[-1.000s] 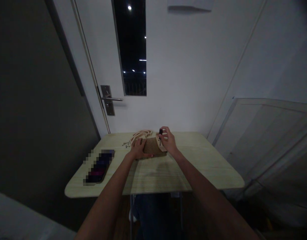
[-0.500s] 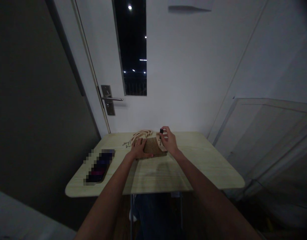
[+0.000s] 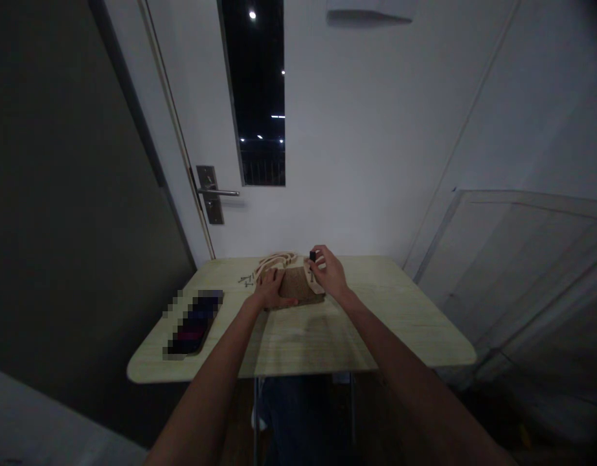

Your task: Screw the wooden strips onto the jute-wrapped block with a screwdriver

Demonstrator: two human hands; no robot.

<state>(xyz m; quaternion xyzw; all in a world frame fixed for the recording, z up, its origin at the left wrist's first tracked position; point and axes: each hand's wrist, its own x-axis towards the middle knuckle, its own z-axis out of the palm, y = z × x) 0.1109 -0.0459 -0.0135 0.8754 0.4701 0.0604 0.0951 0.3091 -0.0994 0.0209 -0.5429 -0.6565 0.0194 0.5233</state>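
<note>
A brown board (image 3: 297,285) lies flat on the pale wooden table (image 3: 400,323), near its far edge. My left hand (image 3: 270,289) rests on the board's left end, fingers bent over it. My right hand (image 3: 329,270) is closed around a small black tool handle (image 3: 313,256) that stands upright over a pale wooden piece (image 3: 312,277) at the board's right end. Several small screws (image 3: 245,280) lie on the table left of my left hand.
Curved pale wooden pieces (image 3: 278,260) lie behind the board. A dark blurred-out flat object (image 3: 193,323) sits on the table's left side. A white door with a metal handle (image 3: 215,193) stands behind the table, and a white panel (image 3: 526,259) leans at the right.
My right hand has shifted very slightly on the black handle. The left hand and the board stay where they were.
</note>
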